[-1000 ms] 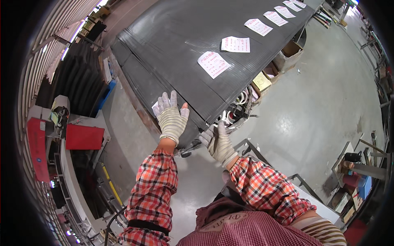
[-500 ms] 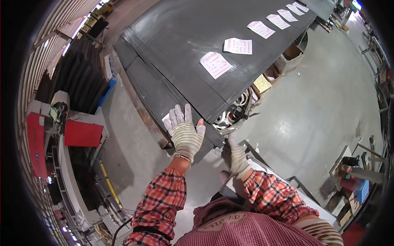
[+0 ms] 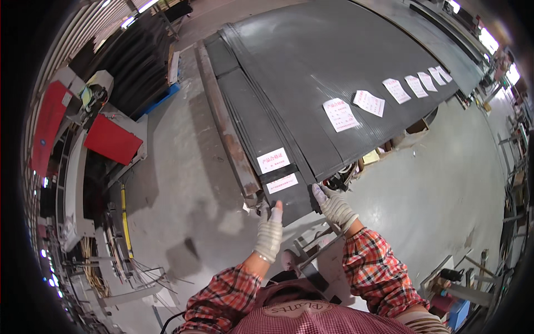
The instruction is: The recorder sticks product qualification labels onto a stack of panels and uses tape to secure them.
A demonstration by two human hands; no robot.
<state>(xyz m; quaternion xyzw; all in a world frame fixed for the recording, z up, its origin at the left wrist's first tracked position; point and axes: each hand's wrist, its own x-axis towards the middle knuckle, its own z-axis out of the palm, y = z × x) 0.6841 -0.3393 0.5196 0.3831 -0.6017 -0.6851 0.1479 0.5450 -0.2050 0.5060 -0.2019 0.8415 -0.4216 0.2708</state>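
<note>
A long, narrow dark grey folded sheet lies at the near left of a wide dark sheet stack. A black strap crosses it over a white label with red print. My left hand, in a pale striped glove with a bare thumb tip, grips the folded sheet's near left corner; the thumb is on top and the fingers are partly hidden below. My right hand, gloved too, holds the near right corner, with fingertips around its edge.
A rusty metal beam runs along the stack's left side. More white labels lie in a row on the stack. Red-panelled machinery stands at left, and a metal frame is close by my right forearm. Dark corrugated sheets are piled far left.
My left hand has gone from lying flat on the folded sheet to gripping its near left corner, uncovering the label and strap. My view has swung left. The right hand stays at the right edge.
</note>
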